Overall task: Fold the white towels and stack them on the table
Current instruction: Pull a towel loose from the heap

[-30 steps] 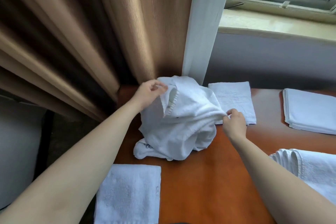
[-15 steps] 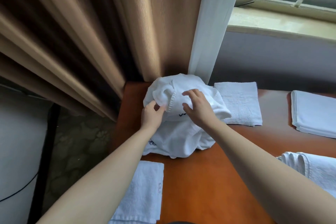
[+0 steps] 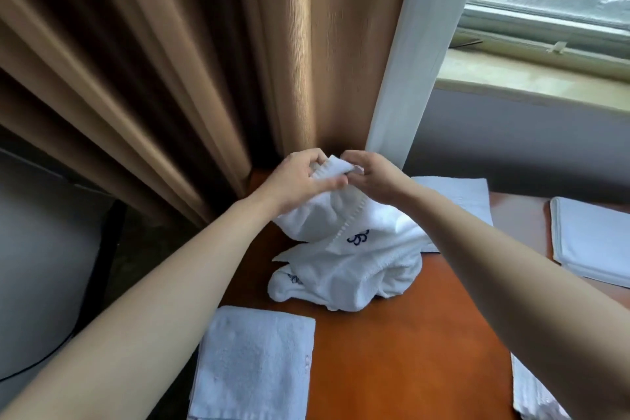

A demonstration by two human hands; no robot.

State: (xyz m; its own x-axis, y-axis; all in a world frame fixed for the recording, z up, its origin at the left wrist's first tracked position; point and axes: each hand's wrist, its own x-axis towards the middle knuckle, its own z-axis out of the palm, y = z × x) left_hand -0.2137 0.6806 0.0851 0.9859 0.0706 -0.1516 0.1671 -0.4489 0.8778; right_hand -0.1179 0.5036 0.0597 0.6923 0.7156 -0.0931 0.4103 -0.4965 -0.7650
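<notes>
Your table (image 3: pixel 402 361) is orange-brown wood, backed by a tan curtain (image 3: pixel 170 54) on the left and a window (image 3: pixel 552 0) on the right. The loose towel (image 3: pixel 351 262) sits in a crumpled heap on the table's far left part, most of it resting on the wood below and nearer to you than your hands. Blue stitching shows on its front. Only 1 hemmed edge is raised, and it runs up from the heap into your grip.

4 more white towels lie around the heap: 1 folded (image 3: pixel 255 365) at the near left edge, 1 flat (image 3: pixel 467 201) behind the heap and partly under it, 1 folded (image 3: pixel 593 242) at the far right, and 1 (image 3: pixel 535 395) mostly hidden under your right forearm.

Your left hand (image 3: pixel 300 181) pinches the raised edge between thumb and curled fingers. Your right hand (image 3: pixel 371 174) pinches the same edge just beside it, nearly touching your left.
</notes>
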